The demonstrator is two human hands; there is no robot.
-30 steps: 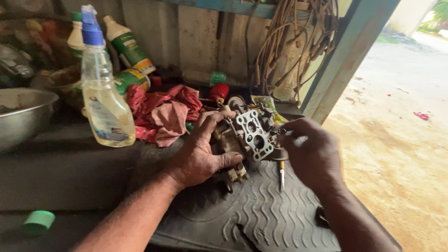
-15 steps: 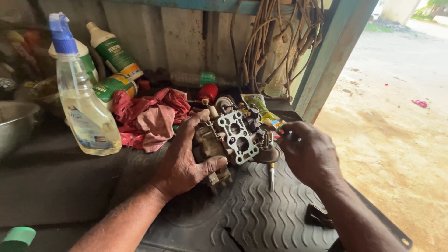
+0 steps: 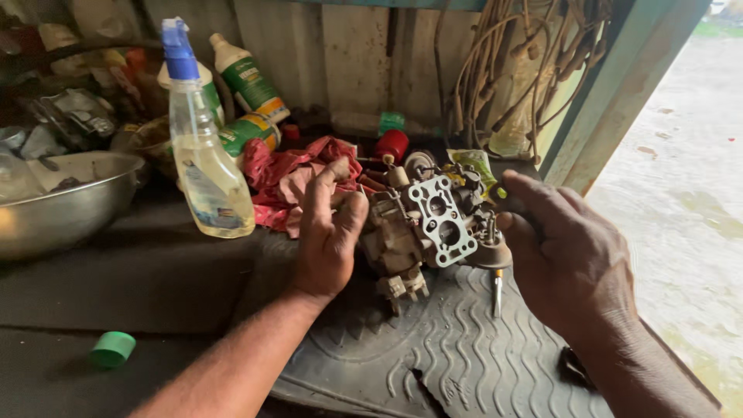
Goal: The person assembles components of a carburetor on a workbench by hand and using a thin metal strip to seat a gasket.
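Note:
A grimy metal carburetor (image 3: 433, 224) sits tilted on a black ribbed rubber mat (image 3: 433, 364), its pale gasket face with two round holes turned up toward me. My left hand (image 3: 329, 232) cups its left side, thumb and palm against the body, fingers pointing up and loosely spread. My right hand (image 3: 569, 259) is closed around a screwdriver (image 3: 497, 290) at the carburetor's right edge. The screwdriver's yellow-green handle end shows above my fingers and its metal tip points down at the mat.
A clear spray bottle (image 3: 205, 178) with a blue nozzle stands to the left, next to a steel bowl (image 3: 62, 213). A red rag (image 3: 290, 174), green bottles (image 3: 248, 77) and hanging wires (image 3: 511, 77) line the back wall. A green cap (image 3: 112, 348) lies front left. The bench ends at the right.
My left fingers have loosened from wrapping the carburetor and now point upward. The carburetor sits lower on the mat. My right hand stays on the screwdriver.

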